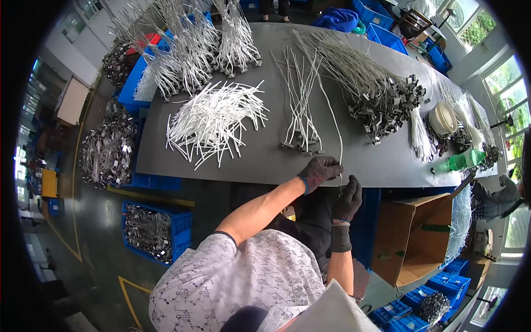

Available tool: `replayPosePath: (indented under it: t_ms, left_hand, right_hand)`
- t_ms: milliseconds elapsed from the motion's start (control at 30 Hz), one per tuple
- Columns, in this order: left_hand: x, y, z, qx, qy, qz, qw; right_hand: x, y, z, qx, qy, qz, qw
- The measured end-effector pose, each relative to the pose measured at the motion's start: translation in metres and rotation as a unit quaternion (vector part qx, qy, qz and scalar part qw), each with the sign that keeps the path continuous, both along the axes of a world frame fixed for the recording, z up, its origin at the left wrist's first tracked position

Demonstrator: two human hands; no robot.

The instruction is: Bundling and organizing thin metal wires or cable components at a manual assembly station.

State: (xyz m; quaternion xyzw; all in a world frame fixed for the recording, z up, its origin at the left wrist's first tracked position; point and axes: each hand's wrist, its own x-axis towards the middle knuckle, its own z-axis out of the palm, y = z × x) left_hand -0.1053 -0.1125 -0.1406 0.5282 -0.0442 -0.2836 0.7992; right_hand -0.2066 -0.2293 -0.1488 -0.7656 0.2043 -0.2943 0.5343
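Observation:
Both my hands wear dark gloves at the table's front edge. My left hand (322, 171) pinches a long thin wire (334, 119) whose upper part is pale and runs away over the tabletop. Just below and to the right, my right hand (348, 202) has its fingers closed at the wire's lower end, where a thin dark length hangs between the hands; its exact tip is too small to make out. Beyond my left hand lies a small bunch of wires (300, 113) with dark metal end pieces. To its left is a loose pile of short white tubes (218, 119).
The grey table (265, 169) also carries a large heap of wires with metal blocks (387, 105), standing wire bundles (188, 55), a white tub (443, 118) and a green bottle (466, 159). A cardboard box (406, 238) stands front right; a blue crate (181, 229) sits on the floor left.

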Motion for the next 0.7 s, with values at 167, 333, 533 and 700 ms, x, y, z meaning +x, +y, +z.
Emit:
replayPosePath:
  t_ms: [167, 333, 533, 700]
  left_hand:
    - [-0.004, 0.021, 0.020, 0.042, -0.109, -0.075, 0.990]
    - [0.003, 0.026, 0.026, -0.039, -0.122, -0.016, 0.992]
    - [0.007, 0.020, 0.020, 0.050, -0.060, 0.024, 0.997]
    - [-0.016, 0.013, 0.019, 0.048, -0.021, -0.020, 0.998]
  right_hand:
    - [0.029, 0.005, 0.004, 0.204, 0.035, 0.018, 0.978]
    - [0.032, -0.006, -0.009, -0.072, 0.026, 0.120, 0.990]
    - [0.030, -0.009, -0.016, -0.113, 0.075, 0.167, 0.977]
    - [0.039, -0.004, -0.028, -0.283, -0.057, 0.140, 0.947]
